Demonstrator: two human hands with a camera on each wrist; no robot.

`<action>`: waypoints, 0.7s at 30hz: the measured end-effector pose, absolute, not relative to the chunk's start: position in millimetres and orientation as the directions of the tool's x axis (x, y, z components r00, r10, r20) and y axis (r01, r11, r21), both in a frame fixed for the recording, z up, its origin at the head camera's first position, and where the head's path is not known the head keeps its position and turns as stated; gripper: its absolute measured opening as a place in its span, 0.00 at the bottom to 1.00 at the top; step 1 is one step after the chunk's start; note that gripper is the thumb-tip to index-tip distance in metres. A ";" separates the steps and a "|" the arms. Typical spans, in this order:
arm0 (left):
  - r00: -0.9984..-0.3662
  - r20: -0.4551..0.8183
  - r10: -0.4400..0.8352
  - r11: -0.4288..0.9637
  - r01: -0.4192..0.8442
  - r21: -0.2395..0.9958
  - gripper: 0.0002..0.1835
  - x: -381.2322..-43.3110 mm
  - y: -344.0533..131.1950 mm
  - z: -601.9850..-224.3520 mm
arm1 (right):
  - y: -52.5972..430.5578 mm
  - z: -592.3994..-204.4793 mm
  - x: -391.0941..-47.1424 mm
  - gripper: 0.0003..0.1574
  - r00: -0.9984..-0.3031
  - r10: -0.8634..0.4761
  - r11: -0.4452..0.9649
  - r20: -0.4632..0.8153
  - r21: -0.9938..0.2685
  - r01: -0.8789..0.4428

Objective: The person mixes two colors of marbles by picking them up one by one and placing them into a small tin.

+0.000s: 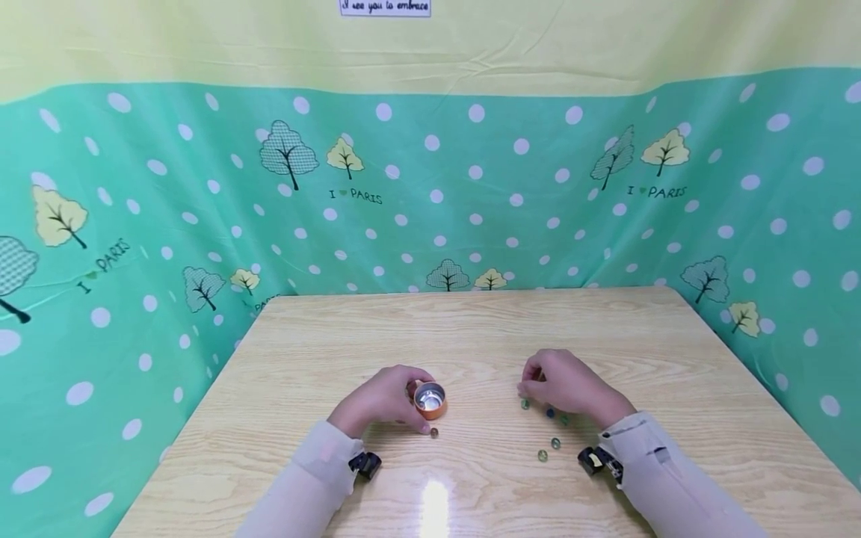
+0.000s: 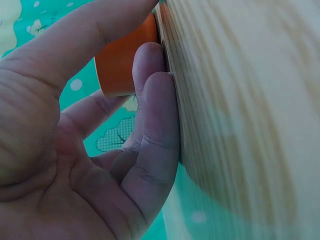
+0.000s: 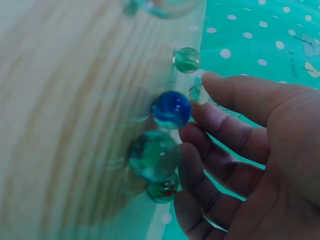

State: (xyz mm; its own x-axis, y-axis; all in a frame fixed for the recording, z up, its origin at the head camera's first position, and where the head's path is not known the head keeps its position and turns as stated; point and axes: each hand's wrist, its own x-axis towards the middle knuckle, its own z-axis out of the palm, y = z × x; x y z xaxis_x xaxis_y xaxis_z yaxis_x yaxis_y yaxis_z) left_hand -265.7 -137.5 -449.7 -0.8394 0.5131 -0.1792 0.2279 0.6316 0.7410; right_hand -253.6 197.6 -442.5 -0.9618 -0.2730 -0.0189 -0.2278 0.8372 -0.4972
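Grips the orange cup with the left hand (just beside a brown marble) and, right of the cup, pinches a clear marble with the right hand

Curtained-off workspace, type of building unclear, polka-dot cloth on three sides, wood-grain table

On a pale wooden table, a person's left hand curls around a small orange cup, a brownish marble just nearer. Farther right, the right hand bends its fingers beside four greenish marbles and a blue marble; its pinch looks hidden. A polka-dot curtain hangs on the far side.
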 end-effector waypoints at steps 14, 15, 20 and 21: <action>-0.818 -0.223 0.529 0.667 0.239 0.706 0.51 -264.2 -139.6 -447.6 | 162.4 -435.2 -252.8 0.10 -0.932 -0.357 0.782 0.063 -0.526 -0.335; -0.814 -0.230 0.533 0.668 0.238 0.705 0.53 -264.0 -139.5 -446.8 | 158.2 -434.4 -253.4 0.10 -0.928 -0.366 0.778 0.071 -0.524 -0.346; -0.803 -0.257 0.538 0.682 0.235 0.693 0.59 -262.8 -138.2 -444.3 | 139.9 -431.5 -256.7 0.11 -0.920 -0.383 0.776 0.089 -0.509 -0.372; -0.804 -0.256 0.536 0.687 0.240 0.686 0.60 -262.6 -138.1 -444.1 | 136.7 -431.0 -257.1 0.11 -0.919 -0.384 0.778 0.087 -0.505 -0.373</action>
